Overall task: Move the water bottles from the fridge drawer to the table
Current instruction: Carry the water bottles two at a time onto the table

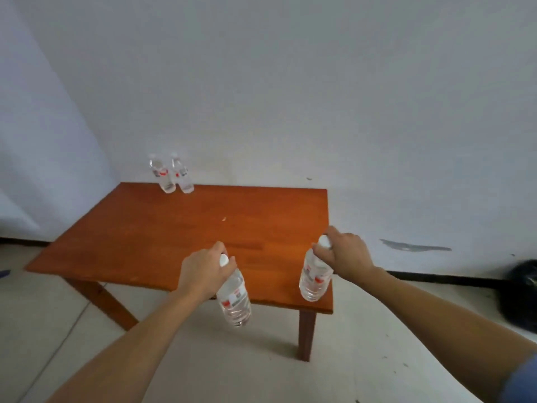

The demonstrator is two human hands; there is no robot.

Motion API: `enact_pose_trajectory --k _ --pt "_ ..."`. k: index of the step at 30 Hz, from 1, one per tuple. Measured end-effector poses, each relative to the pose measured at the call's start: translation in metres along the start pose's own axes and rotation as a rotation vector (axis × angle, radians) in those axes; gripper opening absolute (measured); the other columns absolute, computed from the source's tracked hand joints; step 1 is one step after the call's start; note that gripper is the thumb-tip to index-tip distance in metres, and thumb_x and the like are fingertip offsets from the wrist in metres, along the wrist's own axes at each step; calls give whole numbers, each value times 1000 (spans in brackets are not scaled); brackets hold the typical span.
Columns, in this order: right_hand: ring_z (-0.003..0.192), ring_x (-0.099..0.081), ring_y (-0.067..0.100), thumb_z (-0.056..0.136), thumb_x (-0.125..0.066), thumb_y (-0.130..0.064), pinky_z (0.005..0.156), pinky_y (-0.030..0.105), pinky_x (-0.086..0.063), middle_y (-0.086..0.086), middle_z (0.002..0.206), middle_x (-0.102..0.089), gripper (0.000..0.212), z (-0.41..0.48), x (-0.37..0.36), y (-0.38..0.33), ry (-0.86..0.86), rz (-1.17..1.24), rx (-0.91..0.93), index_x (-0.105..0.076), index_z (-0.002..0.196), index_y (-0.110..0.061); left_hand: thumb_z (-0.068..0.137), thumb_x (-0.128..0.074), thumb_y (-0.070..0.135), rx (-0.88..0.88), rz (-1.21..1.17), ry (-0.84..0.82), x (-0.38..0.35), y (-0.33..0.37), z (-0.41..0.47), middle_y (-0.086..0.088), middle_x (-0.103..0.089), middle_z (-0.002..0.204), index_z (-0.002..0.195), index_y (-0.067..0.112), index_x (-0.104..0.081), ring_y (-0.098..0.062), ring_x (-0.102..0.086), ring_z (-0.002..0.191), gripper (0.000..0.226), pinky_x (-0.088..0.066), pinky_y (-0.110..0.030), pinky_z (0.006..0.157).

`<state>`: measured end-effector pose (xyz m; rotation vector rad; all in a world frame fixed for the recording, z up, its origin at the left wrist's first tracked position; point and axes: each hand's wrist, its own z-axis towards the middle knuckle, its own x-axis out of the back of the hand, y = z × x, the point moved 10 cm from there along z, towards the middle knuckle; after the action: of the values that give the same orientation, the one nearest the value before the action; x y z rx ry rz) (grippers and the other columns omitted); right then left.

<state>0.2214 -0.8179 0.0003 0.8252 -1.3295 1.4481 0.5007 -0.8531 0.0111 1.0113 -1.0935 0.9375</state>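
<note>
Left hand [200, 271] grips a water bottle [234, 298] by the neck, and it hangs over the table's [162, 237] near edge. Right hand [345, 254] clasps a second bottle [315, 276] at its cap, above the near right corner. Two more bottles [171, 174] stand together, upright, at the far edge.

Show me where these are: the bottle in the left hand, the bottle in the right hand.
bottle in left hand [234, 298], head view, on its label.
bottle in right hand [315, 276], head view, on its label.
</note>
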Motion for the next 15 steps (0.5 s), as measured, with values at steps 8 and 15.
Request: enact_pose_trajectory --k 8,15 --pt "51 -51 5 92 -47 -56 43 21 -39 -11 61 -50 35 129 -90 -106 -20 -23 50 -48 91 -21 94 -49 47 46 3 -8 -2 -147 100 9 -59 70 91 23 -53 -8 -58 63 24 -47 -23 56" --pt "62 -59 8 93 -48 -55 47 18 -40 -8 77 -61 45 221 -125 -167 -12 80 -28 -54 114 -15 92 -52 50 16 -26 42 15 -228 204 12 -60 78 91 28 -50 -5 -57 67 22 -37 -17 53"
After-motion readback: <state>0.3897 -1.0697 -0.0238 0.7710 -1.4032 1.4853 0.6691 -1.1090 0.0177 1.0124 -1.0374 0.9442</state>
